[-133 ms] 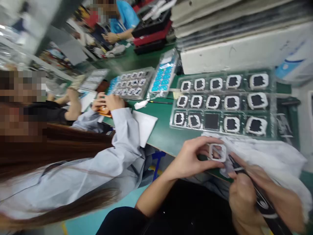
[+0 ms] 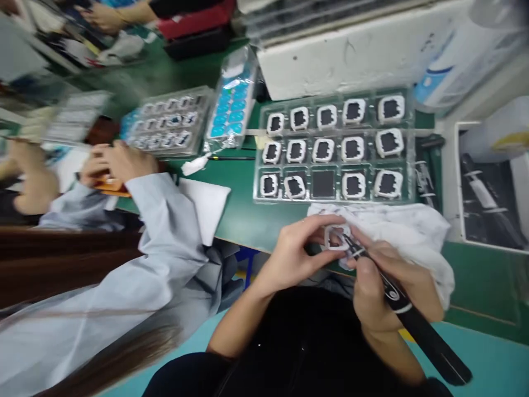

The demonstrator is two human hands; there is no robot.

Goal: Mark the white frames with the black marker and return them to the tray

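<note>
My left hand (image 2: 291,251) pinches a small white square frame (image 2: 328,238) with rounded corners between thumb and fingers. In my right hand (image 2: 372,292) is a thick black pen-shaped tool (image 2: 432,342) with a slim metal tip. The tip meets the frame's right side or lies just over its opening; which, I cannot tell. A crumpled white cloth (image 2: 407,231) lies behind and under my hands. Beyond it, a clear plastic tray (image 2: 323,184) holds rows of similar white frames, with one compartment in the front row bare.
To the left, a co-worker's hands (image 2: 124,160) hold an orange item beside another filled tray (image 2: 194,146). A bag of blue pieces (image 2: 227,110), a white sheet (image 2: 206,201) and a thin black stick (image 2: 231,158) lie between. A white box (image 2: 458,182) stands at right.
The view has swung right and downward, so everything sits further left and higher. The tool tip has come closer to the white frame, overlapping its edge.
</note>
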